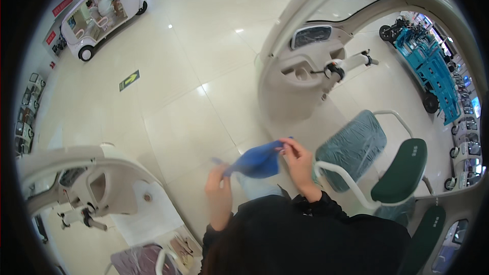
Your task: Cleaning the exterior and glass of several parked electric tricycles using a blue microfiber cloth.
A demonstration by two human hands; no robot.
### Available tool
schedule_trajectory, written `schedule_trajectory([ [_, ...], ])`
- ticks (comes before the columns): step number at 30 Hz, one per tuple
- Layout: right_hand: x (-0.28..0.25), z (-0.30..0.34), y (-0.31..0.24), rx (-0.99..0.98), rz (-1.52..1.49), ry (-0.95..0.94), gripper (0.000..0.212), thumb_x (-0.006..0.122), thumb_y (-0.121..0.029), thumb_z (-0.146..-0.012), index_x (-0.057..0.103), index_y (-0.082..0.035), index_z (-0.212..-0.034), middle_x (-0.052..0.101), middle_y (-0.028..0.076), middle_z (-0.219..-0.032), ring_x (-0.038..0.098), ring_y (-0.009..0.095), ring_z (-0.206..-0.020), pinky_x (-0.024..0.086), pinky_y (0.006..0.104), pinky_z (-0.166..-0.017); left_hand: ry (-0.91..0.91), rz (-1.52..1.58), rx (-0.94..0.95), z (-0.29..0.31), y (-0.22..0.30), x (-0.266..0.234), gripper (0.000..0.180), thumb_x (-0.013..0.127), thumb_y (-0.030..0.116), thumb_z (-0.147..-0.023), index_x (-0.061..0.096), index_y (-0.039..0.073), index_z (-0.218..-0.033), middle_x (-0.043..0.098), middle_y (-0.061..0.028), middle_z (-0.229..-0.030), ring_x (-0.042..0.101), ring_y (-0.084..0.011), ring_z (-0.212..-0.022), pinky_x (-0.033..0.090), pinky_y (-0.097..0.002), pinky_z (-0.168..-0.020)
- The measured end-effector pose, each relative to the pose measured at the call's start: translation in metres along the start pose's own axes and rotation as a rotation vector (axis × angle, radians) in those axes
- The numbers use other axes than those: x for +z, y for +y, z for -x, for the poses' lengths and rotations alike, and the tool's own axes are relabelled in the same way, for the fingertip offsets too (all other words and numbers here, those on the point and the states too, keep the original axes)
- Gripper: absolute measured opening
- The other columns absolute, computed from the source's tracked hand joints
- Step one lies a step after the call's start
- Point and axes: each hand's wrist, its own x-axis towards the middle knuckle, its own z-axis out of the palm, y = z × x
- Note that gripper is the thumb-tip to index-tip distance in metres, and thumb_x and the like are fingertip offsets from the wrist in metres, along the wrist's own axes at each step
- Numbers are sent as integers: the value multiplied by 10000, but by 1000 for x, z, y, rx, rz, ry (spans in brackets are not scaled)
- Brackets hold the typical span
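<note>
A blue cloth (259, 162) is stretched between my two hands, in front of my body and above the tiled floor. Its left end is pinched in the fingers of my left hand (218, 196), somewhat smeared by motion. My right hand (299, 165) grips the upper right corner between thumb and fingers. Beside my right hand is a small cream-coloured vehicle with an open side; its green plastic-wrapped seat (356, 147) and white armrest (338, 170) are closest. Both of my forearms are in black sleeves.
Handlebars (338, 69) and a beige dashboard (300, 71) stand ahead right, under a curved frame (267, 46). Another small vehicle (122, 193) is at my lower left. A blue cargo tricycle (428, 66) stands far right, a white vehicle (102, 15) far left. A floor arrow sign (129, 80) lies ahead.
</note>
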Motion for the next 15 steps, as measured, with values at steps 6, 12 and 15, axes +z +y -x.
schedule_trajectory([
  [6,42,-152,-17,-100,33,334,189,554,-27,-950,690,6,-1077,671,51,-845,635,112,-729,484,235,-649,-137,137,-163,-142,-17,25,168,579,56,-929,652,-7,-1067,683,-177,-1010,665,-319,-910,511,-369,-820],
  [12,105,-270,-36,-441,178,239,160,576,-22,-943,701,14,-1035,654,45,-876,588,103,-710,454,223,-650,17,194,-173,-275,-63,31,145,526,57,-981,623,-39,-1029,636,-57,-891,555,-101,-798,451,-243,-712],
  [15,133,-315,-35,-304,-68,190,166,565,-20,-938,698,23,-1027,655,56,-890,586,109,-709,443,227,-633,60,235,-212,-334,-96,48,175,515,98,-1003,611,-42,-1046,616,-29,-888,521,-89,-805,430,-232,-732],
])
